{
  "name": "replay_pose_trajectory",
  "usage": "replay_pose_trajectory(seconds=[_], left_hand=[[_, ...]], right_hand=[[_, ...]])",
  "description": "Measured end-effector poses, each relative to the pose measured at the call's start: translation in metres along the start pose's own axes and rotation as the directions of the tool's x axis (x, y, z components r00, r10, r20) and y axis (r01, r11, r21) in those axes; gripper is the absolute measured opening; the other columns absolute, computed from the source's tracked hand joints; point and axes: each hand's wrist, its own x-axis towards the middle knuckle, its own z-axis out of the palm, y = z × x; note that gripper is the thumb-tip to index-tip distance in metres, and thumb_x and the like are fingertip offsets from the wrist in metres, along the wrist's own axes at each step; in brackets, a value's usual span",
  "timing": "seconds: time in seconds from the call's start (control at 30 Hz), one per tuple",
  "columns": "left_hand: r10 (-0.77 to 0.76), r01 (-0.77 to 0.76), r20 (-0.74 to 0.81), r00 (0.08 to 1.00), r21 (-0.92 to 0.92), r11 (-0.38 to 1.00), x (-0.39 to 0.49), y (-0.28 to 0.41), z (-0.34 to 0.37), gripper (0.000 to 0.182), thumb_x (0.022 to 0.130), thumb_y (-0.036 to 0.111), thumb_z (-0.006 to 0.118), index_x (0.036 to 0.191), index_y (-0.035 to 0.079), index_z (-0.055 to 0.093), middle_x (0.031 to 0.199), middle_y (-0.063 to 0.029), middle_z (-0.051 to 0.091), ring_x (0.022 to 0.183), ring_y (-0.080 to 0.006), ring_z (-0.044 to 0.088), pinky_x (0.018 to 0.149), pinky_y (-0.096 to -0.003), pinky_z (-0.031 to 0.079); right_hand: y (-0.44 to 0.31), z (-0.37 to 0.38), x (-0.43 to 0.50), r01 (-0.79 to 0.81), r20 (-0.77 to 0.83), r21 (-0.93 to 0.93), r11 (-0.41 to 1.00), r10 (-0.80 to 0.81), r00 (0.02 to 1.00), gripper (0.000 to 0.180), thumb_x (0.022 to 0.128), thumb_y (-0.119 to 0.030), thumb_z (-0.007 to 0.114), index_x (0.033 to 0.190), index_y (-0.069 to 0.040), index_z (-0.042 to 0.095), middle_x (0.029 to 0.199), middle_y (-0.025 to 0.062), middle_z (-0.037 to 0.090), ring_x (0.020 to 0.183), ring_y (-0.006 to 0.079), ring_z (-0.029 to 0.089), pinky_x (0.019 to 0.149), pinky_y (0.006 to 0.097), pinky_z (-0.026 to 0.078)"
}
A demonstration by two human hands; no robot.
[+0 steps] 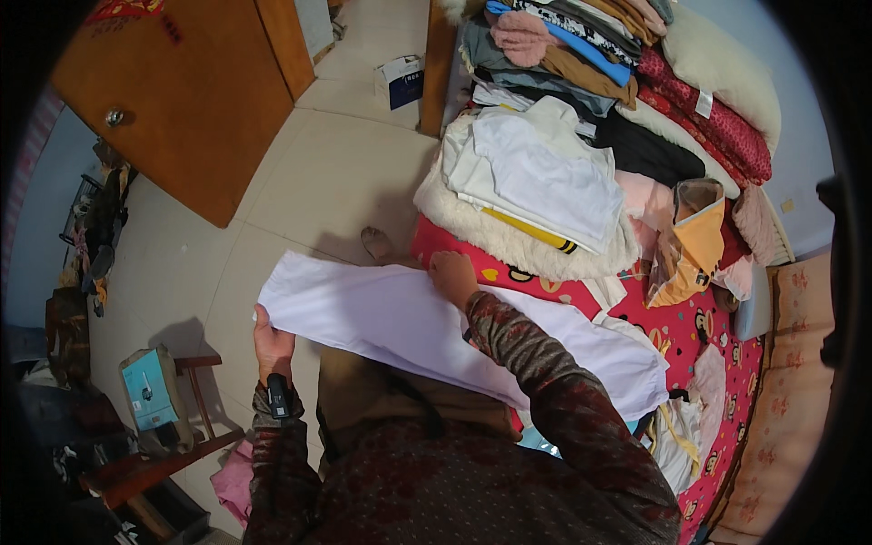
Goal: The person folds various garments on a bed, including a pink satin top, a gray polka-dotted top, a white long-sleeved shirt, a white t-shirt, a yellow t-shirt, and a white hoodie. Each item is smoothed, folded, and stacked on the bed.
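Note:
A white cloth garment (381, 306) stretches across my lap and onto the bed at the right. My left hand (274, 344) grips its left end, with the thumb on top. My right hand (453, 276) lies over its upper edge near the middle, fingers curled; whether they pinch the cloth cannot be told. Just beyond, folded white shirts (552, 177) are stacked on a cream fleece (436, 197), with a yellow garment (528, 230) showing between them.
The bed has a red patterned sheet (681, 340). Folded clothes (586, 68) and pillows (722, 61) pile up at its far end. A clear and orange plastic bag (688, 245) lies at right. A wooden stool (163, 463) stands at lower left, near an open wooden door (184, 102).

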Motion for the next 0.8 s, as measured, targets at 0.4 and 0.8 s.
replay_pose_trajectory(seconds=[0.4,0.8], left_hand=[[0.024,-0.017,-0.232,0.972,0.032,0.999,0.001,0.001,-0.014,0.052,0.107,0.037,0.04,0.139,-0.003,0.047,0.141,-0.0164,0.053,0.13,-0.0314,0.05,0.114,-0.0474,0.036],[0.015,-0.012,-0.087,0.996,0.041,0.999,0.001,0.021,-0.002,0.051,0.106,0.034,0.041,0.141,-0.003,0.044,0.142,-0.0166,0.052,0.131,-0.0324,0.049,0.115,-0.0493,0.035]], right_hand=[[-0.064,0.008,-0.117,0.766,0.282,0.044,0.641,-0.744,0.606,0.056,0.095,-0.048,0.056,0.143,-0.019,0.049,0.155,0.0053,0.039,0.144,0.0259,0.033,0.116,0.0602,0.02],[-0.028,-0.015,-0.046,0.173,0.006,0.168,0.97,-0.176,0.984,0.055,0.096,-0.031,0.055,0.145,-0.008,0.043,0.156,0.0154,0.034,0.144,0.035,0.03,0.113,0.0522,0.027]])
